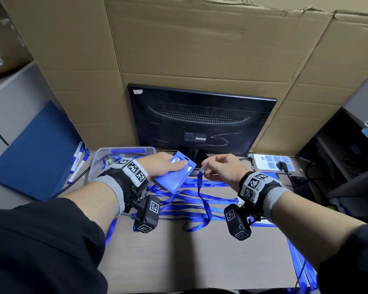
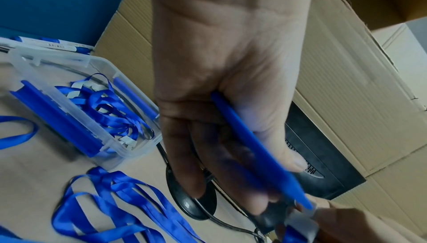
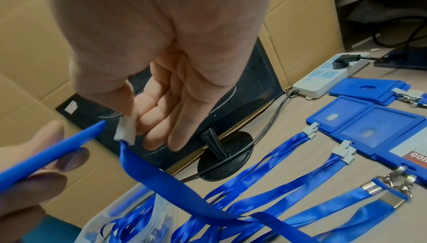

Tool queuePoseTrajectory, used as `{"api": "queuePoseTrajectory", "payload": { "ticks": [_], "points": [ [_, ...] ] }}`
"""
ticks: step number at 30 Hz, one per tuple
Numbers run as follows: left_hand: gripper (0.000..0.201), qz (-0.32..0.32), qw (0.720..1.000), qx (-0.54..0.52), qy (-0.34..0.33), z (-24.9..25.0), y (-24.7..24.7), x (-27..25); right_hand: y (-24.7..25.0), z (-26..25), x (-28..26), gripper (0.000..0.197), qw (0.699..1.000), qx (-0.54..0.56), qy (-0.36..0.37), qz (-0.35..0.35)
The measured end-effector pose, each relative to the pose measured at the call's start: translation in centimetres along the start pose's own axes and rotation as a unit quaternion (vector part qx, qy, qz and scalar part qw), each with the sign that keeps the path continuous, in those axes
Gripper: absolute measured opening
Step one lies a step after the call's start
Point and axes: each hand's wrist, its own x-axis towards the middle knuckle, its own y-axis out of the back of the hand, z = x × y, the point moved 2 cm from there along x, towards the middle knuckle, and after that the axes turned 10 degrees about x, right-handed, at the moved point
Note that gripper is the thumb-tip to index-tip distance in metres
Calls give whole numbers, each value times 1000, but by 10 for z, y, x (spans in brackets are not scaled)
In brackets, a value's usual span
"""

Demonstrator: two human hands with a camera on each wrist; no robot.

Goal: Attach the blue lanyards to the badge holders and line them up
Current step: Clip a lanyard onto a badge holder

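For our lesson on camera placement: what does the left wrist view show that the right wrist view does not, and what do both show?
Left wrist only: the inside of the clear box, with coiled lanyards in it.

Right wrist only: the power strip and finished holders lying flat with lanyards clipped on.

Both: the left hand holding a blue holder edge-on, the right hand pinching a lanyard's white clip, the monitor stand, and loose lanyards on the desk.
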Motion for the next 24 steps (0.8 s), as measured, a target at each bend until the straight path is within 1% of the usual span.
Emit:
{"api": "queuePoseTrajectory", "payload": {
  "ticks": [2, 4, 5, 7, 8, 10, 13, 15, 19, 22, 24],
  "points": [
    [33, 19, 999, 29, 1, 3, 1, -1, 1, 3, 0, 11, 999, -49, -2, -16],
    [39, 17, 999, 42, 19, 1, 0, 0, 0, 4, -1, 7, 997, -67, -9, -29],
    [43, 18, 998, 49, 25, 1, -1, 1, 0, 5, -1, 7, 997, -68, -12, -32],
    [47, 13, 997, 74, 11, 2, 0, 3, -1, 5, 0, 12, 997, -64, -12, -34],
    [46, 2, 995, 98, -5, 2, -1, 4, -1, 5, 0, 11, 997, -62, -9, -37],
    [43, -7, 987, 157, -29, 5, -1, 4, -3, 3, -1, 6, 997, -61, -1, -52],
    [46, 4, 972, 235, -23, 10, -3, 8, -7, 2, 0, 11, 995, -63, 15, -72],
    [47, 17, 964, 266, -14, 14, -5, 10, -8, 2, 2, 10, 995, -69, 28, -68],
    [49, 35, 962, 271, -15, 20, -8, 14, -5, 2, 5, 8, 996, -60, 42, -46],
    [47, 53, 967, 248, -25, 23, -11, 18, -4, 2, 6, 11, 997, -54, 48, -33],
    [45, 65, 974, 216, -23, 22, -11, 20, -2, 1, 5, 12, 998, -27, 51, -32]
  ]
}}
